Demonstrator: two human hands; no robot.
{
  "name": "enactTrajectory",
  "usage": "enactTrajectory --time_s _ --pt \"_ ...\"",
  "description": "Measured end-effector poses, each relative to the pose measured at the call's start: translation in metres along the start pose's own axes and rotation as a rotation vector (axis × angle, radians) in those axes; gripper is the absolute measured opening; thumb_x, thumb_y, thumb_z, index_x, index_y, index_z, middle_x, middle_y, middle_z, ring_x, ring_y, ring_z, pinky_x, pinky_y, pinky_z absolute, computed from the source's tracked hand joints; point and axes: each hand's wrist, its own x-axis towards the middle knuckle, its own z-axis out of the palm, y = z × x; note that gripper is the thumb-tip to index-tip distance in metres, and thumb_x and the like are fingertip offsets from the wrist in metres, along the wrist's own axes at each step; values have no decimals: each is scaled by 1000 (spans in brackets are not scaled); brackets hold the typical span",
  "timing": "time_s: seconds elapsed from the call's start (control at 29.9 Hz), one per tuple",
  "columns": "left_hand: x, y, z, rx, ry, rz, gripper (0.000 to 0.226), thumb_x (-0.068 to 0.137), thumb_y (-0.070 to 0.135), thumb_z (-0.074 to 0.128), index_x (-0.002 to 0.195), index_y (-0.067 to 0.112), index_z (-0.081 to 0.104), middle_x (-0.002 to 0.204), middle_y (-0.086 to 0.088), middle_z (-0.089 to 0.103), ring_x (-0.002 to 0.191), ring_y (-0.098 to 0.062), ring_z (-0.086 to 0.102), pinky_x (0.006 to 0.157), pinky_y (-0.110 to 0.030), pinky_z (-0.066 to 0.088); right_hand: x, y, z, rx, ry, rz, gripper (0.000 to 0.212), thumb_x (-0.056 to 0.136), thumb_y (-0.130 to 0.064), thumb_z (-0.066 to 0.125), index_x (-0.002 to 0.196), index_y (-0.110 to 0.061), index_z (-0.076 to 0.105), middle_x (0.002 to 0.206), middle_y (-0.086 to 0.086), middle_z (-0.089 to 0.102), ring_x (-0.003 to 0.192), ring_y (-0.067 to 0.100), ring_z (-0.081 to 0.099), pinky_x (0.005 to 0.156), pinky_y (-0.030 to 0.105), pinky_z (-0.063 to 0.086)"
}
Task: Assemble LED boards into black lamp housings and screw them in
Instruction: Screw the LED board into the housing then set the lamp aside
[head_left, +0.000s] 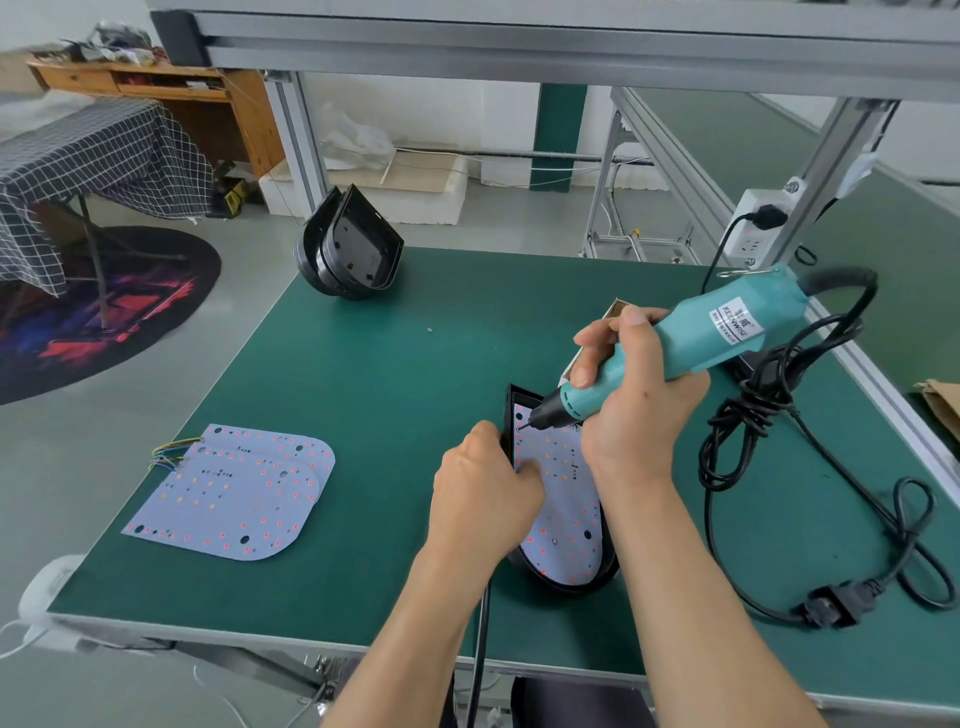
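Note:
A black lamp housing (602, 579) lies on the green table in front of me with a white LED board (563, 535) seated inside it. My left hand (483, 499) grips the housing's left wall, fingers resting on the board. My right hand (636, 400) holds a teal electric screwdriver (696, 338), tilted, its bit tip touching the board's far left corner (521, 427). A stack of loose LED boards (234, 493) with thin wires lies at the near left. Spare black housings (350, 249), nested together, stand at the table's far left edge.
The screwdriver's black cable (753, 426) coils over the table's right side and ends in a loose plug (831, 608). A white socket (758, 223) hangs on the aluminium frame post at right. A small cardboard box (615, 310) sits behind my right hand.

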Motion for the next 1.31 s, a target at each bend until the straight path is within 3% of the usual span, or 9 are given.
enactTrajectory --time_s 0.54,0.74,0.84,0.94,1.0,1.11,1.21,1.31 --pt "0 -3 0 -10 -9 -5 30 90 28 63 78 14 39 71 -1 52 60 -20 44 51 -30 30 -3 1 0 -11 -19 -5 15 89 -19 64 81 -15 52 66 13 64 41 24 47 56 32 43" --pt "1 -5 -1 -28 -34 -18 29 89 28 62 78 13 39 71 -4 57 59 -27 48 52 -31 38 -4 -3 -3 -21 -80 2 14 92 -22 63 89 -11 55 87 19 73 46 24 51 57 33 43" --pt "1 -6 -2 -33 -59 -35 28 89 30 61 82 10 43 77 -9 65 71 -35 65 57 -34 46 -1 -15 -2 49 -40 -15 10 91 -23 64 85 -16 60 84 17 72 46 22 50 55 31 41" --pt "1 -7 -2 -26 -62 -45 31 90 35 63 85 9 48 79 -9 68 76 -35 68 64 -38 54 7 -33 -6 146 39 8 11 93 -22 63 85 -16 58 80 12 70 46 18 50 52 27 41" --pt "2 -9 -3 -7 -72 -51 41 89 49 66 89 11 54 84 -5 69 83 -31 67 73 -39 56 10 -42 -20 239 99 101 16 98 -23 60 85 -15 57 77 7 66 48 15 47 50 25 40" --pt "2 -8 -12 -58 -51 -90 60 83 68 68 113 17 62 107 4 68 106 -21 63 87 -34 51 8 -50 -55 398 115 313 22 101 -31 56 83 -19 55 77 0 58 49 7 42 49 18 37" --pt "8 -1 -23 -160 140 54 34 89 47 74 107 18 66 100 5 66 97 -17 63 90 -36 52 -1 -48 -93 405 130 474 25 101 -35 54 82 -19 56 77 -3 53 47 2 40 47 13 37" --pt "23 24 -27 -171 209 285 9 94 23 71 88 18 67 78 9 64 75 -12 59 75 -34 51 -9 -42 -115 367 113 556 30 103 -35 52 79 -19 61 74 -3 53 44 1 39 44 13 36"
